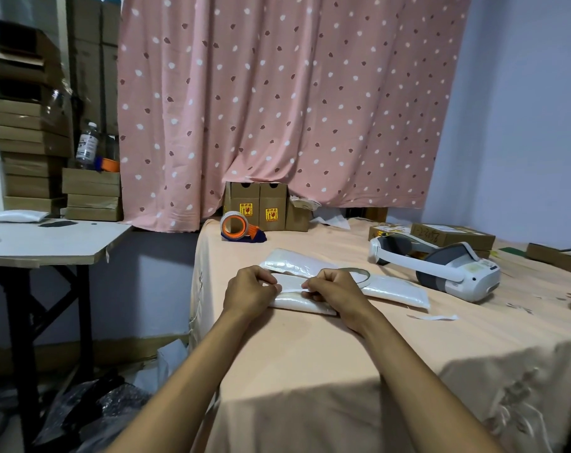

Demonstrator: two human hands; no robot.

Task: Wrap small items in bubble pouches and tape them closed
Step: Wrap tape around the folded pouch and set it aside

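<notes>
We pinch a strip [292, 289] along the bubble pouch [302, 305] flap, left hand [250, 291] and right hand [334, 289] at either end. The pouch lies on the bench [310, 354] left of the headset [454, 273], with its long axis crosswise and both hands equally near.

A white headset [441, 273] lies on the peach-clothed bench [310, 354], right of centre. Behind it, a pink dotted curtain [277, 109] hangs over small brown cartons [272, 209]. At left, stacked flat boxes [29, 142] flank what looks like a water bottle [87, 145].
</notes>
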